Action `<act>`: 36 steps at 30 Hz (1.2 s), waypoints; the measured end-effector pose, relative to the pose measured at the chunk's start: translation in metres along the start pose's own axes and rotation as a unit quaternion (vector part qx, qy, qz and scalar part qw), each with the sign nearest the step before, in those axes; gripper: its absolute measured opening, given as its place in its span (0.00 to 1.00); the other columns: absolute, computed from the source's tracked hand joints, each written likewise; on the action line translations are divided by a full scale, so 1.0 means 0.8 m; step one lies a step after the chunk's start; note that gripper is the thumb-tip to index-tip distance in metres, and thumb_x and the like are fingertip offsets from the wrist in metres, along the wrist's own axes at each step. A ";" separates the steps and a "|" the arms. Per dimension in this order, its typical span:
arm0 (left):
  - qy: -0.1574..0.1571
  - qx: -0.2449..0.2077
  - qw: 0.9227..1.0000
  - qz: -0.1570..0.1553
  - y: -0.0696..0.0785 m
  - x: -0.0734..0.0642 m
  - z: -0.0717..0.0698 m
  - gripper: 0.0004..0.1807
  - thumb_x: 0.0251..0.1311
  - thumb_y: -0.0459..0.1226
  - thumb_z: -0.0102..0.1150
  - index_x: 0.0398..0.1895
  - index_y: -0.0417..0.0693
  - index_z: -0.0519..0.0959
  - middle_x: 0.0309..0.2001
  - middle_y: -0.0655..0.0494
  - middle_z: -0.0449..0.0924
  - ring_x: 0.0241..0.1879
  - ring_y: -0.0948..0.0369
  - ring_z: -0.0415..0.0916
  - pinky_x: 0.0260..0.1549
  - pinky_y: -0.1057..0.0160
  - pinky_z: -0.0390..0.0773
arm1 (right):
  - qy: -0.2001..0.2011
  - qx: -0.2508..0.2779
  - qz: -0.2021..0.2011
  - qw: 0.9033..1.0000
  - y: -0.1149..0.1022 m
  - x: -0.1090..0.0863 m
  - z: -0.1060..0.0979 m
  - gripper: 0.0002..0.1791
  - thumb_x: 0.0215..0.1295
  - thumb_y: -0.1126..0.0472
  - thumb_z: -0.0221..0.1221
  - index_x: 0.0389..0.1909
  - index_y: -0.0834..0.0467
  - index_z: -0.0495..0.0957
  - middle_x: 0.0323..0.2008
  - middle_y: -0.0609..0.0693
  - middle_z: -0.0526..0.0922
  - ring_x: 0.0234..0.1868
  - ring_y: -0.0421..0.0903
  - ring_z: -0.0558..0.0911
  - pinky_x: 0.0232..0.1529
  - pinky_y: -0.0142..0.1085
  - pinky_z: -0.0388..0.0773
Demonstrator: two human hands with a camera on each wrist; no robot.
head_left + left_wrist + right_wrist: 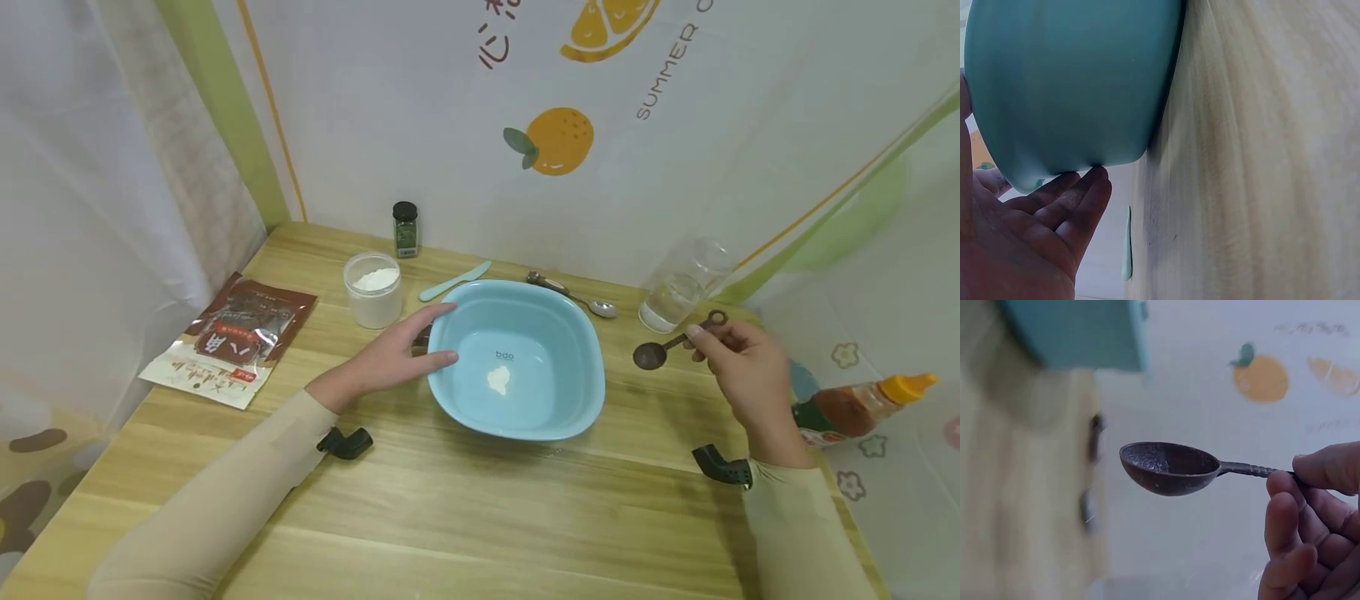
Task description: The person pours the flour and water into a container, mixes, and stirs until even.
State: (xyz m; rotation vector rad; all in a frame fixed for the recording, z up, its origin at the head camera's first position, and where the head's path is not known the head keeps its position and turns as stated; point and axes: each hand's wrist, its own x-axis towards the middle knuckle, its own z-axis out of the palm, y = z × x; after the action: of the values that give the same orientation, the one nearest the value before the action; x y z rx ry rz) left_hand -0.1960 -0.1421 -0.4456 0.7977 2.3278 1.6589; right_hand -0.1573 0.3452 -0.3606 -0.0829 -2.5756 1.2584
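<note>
A light blue square basin (517,421) stands mid-table with a small patch of white powder (498,380) on its bottom. My left hand (393,357) grips the basin's left side; in the left wrist view several fingertips (1099,178) press on the outer wall. To the right of the basin, my right hand (742,367) pinches the handle of a dark brown measuring spoon (650,356) between thumb and fingers. The spoon's bowl (1169,478) is held level above the table, its inside looking shiny near one end; whether it contains anything I cannot tell.
Behind the basin are an open jar of white powder (375,300), a spice bottle (406,232), a pale blue knife (455,282) and a metal spoon (602,308). A glass of water (670,302) stands back right, a sauce bottle (843,410) far right, a brown packet (232,337) left.
</note>
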 end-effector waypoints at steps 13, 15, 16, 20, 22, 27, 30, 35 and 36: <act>-0.002 0.000 1.000 0.002 -0.001 0.002 0.001 0.44 0.76 0.40 0.70 0.88 0.43 0.59 0.76 0.37 0.73 0.71 0.40 0.79 0.64 0.47 0.86 | -0.079 0.035 -0.123 0.989 -0.069 0.010 0.070 0.09 0.79 0.63 0.69 0.48 0.66 0.89 0.35 0.49 0.93 0.33 0.37 0.88 0.30 0.29 0.80; -0.002 0.000 1.000 0.004 -0.003 0.002 0.001 0.44 0.76 0.40 0.70 0.88 0.43 0.59 0.76 0.37 0.73 0.71 0.40 0.79 0.64 0.47 0.86 | -0.095 0.014 -0.131 0.987 -0.072 0.010 0.081 0.08 0.79 0.62 0.69 0.48 0.64 0.90 0.35 0.54 0.93 0.33 0.37 0.88 0.30 0.28 0.81; -0.002 -0.001 1.000 0.004 -0.003 0.002 0.001 0.44 0.76 0.40 0.70 0.88 0.43 0.59 0.76 0.37 0.73 0.71 0.40 0.79 0.63 0.47 0.86 | -0.103 0.003 -0.133 0.986 -0.073 0.011 0.087 0.09 0.79 0.61 0.69 0.48 0.64 0.90 0.36 0.56 0.93 0.33 0.37 0.88 0.31 0.28 0.82; -0.001 -0.001 1.000 0.006 -0.005 0.003 0.001 0.43 0.76 0.40 0.69 0.88 0.43 0.60 0.75 0.37 0.74 0.70 0.41 0.80 0.63 0.47 0.86 | -0.133 -0.038 -0.146 0.980 -0.076 0.013 0.107 0.10 0.80 0.60 0.69 0.49 0.64 0.89 0.37 0.56 0.93 0.34 0.43 0.90 0.35 0.29 0.84; -0.001 -0.001 1.000 0.006 -0.005 0.003 0.001 0.43 0.76 0.39 0.69 0.88 0.43 0.60 0.75 0.37 0.74 0.70 0.41 0.80 0.63 0.47 0.86 | -0.145 -0.057 -0.150 0.976 -0.075 0.014 0.116 0.09 0.80 0.60 0.69 0.47 0.63 0.89 0.36 0.55 0.92 0.35 0.46 0.89 0.34 0.31 0.83; 0.000 0.001 1.000 0.006 -0.003 0.003 0.002 0.43 0.76 0.39 0.70 0.88 0.42 0.60 0.75 0.36 0.74 0.70 0.40 0.80 0.63 0.47 0.86 | -0.170 -0.085 -0.169 0.967 -0.074 0.017 0.133 0.07 0.80 0.61 0.69 0.44 0.62 0.89 0.33 0.53 0.91 0.33 0.48 0.88 0.31 0.35 0.79; 0.000 0.000 1.000 0.003 -0.002 0.003 0.001 0.43 0.75 0.39 0.70 0.87 0.43 0.60 0.75 0.37 0.74 0.70 0.41 0.80 0.63 0.48 0.86 | -0.175 -0.092 -0.185 0.963 -0.073 0.018 0.140 0.07 0.78 0.62 0.70 0.42 0.63 0.89 0.32 0.52 0.90 0.32 0.48 0.85 0.30 0.35 0.79; -0.002 -0.002 1.000 0.004 -0.003 0.002 0.001 0.43 0.76 0.39 0.70 0.88 0.43 0.60 0.76 0.37 0.74 0.71 0.40 0.79 0.63 0.47 0.86 | -0.168 -0.103 -0.206 0.958 -0.070 0.018 0.144 0.05 0.76 0.64 0.71 0.39 0.62 0.89 0.32 0.52 0.87 0.32 0.48 0.79 0.30 0.36 0.77; -0.002 -0.004 1.000 0.004 -0.003 0.002 0.000 0.43 0.76 0.39 0.70 0.88 0.43 0.60 0.76 0.37 0.74 0.71 0.40 0.79 0.63 0.47 0.86 | -0.168 -0.107 -0.208 0.958 -0.069 0.018 0.145 0.05 0.76 0.64 0.72 0.38 0.62 0.89 0.31 0.52 0.86 0.31 0.48 0.78 0.29 0.36 0.76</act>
State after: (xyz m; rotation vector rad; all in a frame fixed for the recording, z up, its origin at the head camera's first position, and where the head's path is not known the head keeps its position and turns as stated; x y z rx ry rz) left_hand -0.1978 -0.1416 -0.4474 0.8075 2.3183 1.6667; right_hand -0.1981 0.2246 -0.3820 0.6498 -2.7933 0.8966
